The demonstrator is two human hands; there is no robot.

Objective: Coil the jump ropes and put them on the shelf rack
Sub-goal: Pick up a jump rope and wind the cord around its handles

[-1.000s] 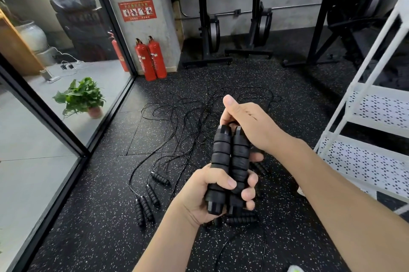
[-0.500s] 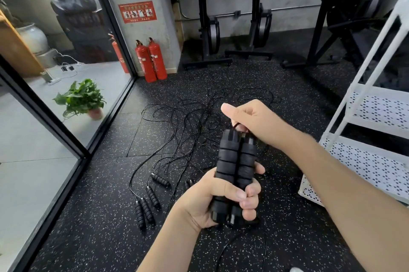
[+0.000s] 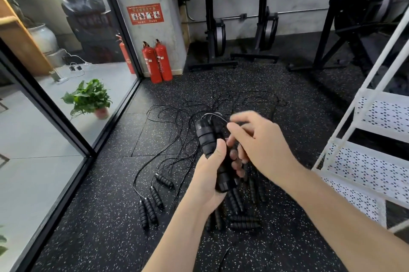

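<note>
My left hand grips two black ribbed jump rope handles held together, tilted to the upper left. My right hand is beside them on the right, fingers curled and pinching the thin black cord that loops off the handle tops. Several more jump ropes lie tangled on the floor behind my hands, cords spread out, and loose handles lie at the lower left and under my hands. The white shelf rack with perforated shelves stands at the right.
A glass wall with a black frame runs along the left, a potted plant behind it. Two red fire extinguishers stand by the pillar. Black gym machines line the back wall.
My right hand has dropped from the handle tops to the right side, now pinching the cord. The handles have tilted left in my left hand.
</note>
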